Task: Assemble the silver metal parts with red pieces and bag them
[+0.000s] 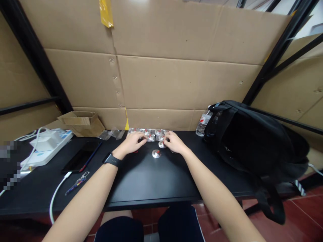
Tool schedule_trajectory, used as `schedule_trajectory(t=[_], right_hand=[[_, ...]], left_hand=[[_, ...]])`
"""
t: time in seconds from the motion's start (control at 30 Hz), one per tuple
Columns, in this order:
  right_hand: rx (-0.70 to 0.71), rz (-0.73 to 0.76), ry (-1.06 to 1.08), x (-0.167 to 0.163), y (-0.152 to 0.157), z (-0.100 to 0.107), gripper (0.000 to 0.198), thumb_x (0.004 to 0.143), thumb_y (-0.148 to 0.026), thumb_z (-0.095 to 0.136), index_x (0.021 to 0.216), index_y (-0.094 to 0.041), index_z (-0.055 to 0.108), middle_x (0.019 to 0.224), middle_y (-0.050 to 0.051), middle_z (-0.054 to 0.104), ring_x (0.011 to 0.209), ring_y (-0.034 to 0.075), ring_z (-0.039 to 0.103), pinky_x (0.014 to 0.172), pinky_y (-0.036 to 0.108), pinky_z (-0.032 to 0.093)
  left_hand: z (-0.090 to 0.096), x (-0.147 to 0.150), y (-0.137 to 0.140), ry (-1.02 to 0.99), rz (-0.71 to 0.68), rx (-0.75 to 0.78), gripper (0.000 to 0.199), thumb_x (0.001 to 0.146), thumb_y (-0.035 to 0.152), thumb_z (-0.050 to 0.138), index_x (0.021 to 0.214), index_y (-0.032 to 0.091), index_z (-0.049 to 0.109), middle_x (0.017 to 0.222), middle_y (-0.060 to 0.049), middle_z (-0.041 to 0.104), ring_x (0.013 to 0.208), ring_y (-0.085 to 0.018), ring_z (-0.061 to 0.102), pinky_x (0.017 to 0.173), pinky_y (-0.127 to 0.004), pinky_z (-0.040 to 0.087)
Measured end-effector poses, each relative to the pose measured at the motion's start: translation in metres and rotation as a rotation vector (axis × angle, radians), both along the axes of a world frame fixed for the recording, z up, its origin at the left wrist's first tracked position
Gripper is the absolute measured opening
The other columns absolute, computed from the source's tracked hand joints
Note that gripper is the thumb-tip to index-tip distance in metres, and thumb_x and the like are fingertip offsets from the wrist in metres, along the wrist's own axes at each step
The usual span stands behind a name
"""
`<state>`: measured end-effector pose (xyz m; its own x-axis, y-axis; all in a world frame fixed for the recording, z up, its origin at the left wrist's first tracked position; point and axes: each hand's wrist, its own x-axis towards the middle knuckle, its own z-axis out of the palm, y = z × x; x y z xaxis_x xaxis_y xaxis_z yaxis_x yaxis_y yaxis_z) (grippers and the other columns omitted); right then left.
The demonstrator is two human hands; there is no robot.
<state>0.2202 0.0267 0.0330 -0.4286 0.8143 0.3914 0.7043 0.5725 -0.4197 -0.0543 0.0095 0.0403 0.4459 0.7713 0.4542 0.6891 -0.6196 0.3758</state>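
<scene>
Left hand: hand (132,143) palm down at the near edge of the packets (144,132); thumb and forefinger visibly parted, other fingertips hidden.
Right hand: hand (173,142) with fingers bent at the packets' right end; whether it grips anything cannot be told.
Upper disc: silver disc (162,145) with a red centre, just beside the right fingertips; contact cannot be confirmed.
Lower disc: second such disc (156,153), flat on the table (151,185), nearer the body than both hands and between them.
Packets: clear, set side by side just beyond the hands, with silver and red contents.
Wrist: dark watch (113,160) behind the left hand.
Left of left hand: phone (82,156), key ring (77,183) and, farther off, white power strip (55,152); open box (84,124) beyond.
Right of right hand: bottle (203,123), then black bag (254,144), well apart from the fingers.
</scene>
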Motion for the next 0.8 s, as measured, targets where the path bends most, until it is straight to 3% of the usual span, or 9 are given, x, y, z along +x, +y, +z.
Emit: schedule_trajectory(t=[0.1,0.2,0.3,0.37,0.53,0.8], right_hand=[[-0.059,-0.065,-0.117,0.006,0.003,-0.004,0.012,0.085,-0.024,0.061,0.075,-0.019,0.066,0.102,0.007,0.063,0.101,0.022,0.058,0.081,0.029,0.044],[-0.108,-0.106,-0.186,0.007,0.002,-0.005,0.012,0.086,-0.022,0.059,0.079,-0.019,0.067,0.095,0.006,0.067,0.091,0.021,0.061,0.073,0.027,0.043],[-0.073,-0.113,-0.184,0.006,-0.001,-0.005,0.018,0.087,-0.021,0.058,0.101,-0.022,0.070,0.102,0.006,0.071,0.092,0.021,0.064,0.073,0.027,0.044],[-0.033,-0.073,-0.175,0.006,-0.003,-0.004,0.030,0.086,-0.019,0.059,0.114,-0.026,0.068,0.114,0.007,0.070,0.100,0.023,0.064,0.077,0.028,0.045],[-0.072,-0.053,-0.277,0.004,-0.005,-0.003,0.020,0.085,-0.019,0.062,0.095,-0.029,0.076,0.106,0.005,0.074,0.098,0.025,0.068,0.074,0.029,0.047],[-0.142,-0.167,-0.351,0.005,-0.006,0.004,0.011,0.085,-0.026,0.065,0.089,-0.024,0.075,0.096,0.009,0.073,0.085,0.024,0.069,0.065,0.028,0.043]], left_hand=[[-0.001,-0.001,-0.001,0.049,-0.084,-0.034,0.027,0.086,0.044,0.065,0.105,0.026,0.073,0.101,-0.005,0.073,0.099,-0.025,0.064,0.095,-0.037,0.045],[-0.006,0.017,-0.010,0.051,-0.194,-0.057,0.036,0.084,0.045,0.068,0.116,0.029,0.071,0.105,-0.006,0.072,0.102,-0.025,0.063,0.095,-0.036,0.045],[-0.012,0.039,-0.021,0.095,-0.264,-0.058,0.036,0.090,0.042,0.063,0.124,0.034,0.066,0.113,-0.005,0.070,0.110,-0.025,0.060,0.096,-0.036,0.042],[-0.014,0.049,-0.026,0.162,-0.276,-0.045,0.027,0.093,0.038,0.058,0.118,0.034,0.069,0.112,-0.005,0.069,0.109,-0.025,0.060,0.095,-0.036,0.039],[-0.012,0.051,-0.026,0.242,-0.249,0.017,0.016,0.094,0.030,0.058,0.091,0.030,0.074,0.093,-0.003,0.071,0.098,-0.023,0.061,0.091,-0.036,0.033],[-0.008,0.038,-0.019,0.308,-0.064,0.064,0.018,0.088,0.019,0.061,0.074,0.024,0.072,0.077,-0.004,0.072,0.086,-0.025,0.061,0.089,-0.040,0.029]])
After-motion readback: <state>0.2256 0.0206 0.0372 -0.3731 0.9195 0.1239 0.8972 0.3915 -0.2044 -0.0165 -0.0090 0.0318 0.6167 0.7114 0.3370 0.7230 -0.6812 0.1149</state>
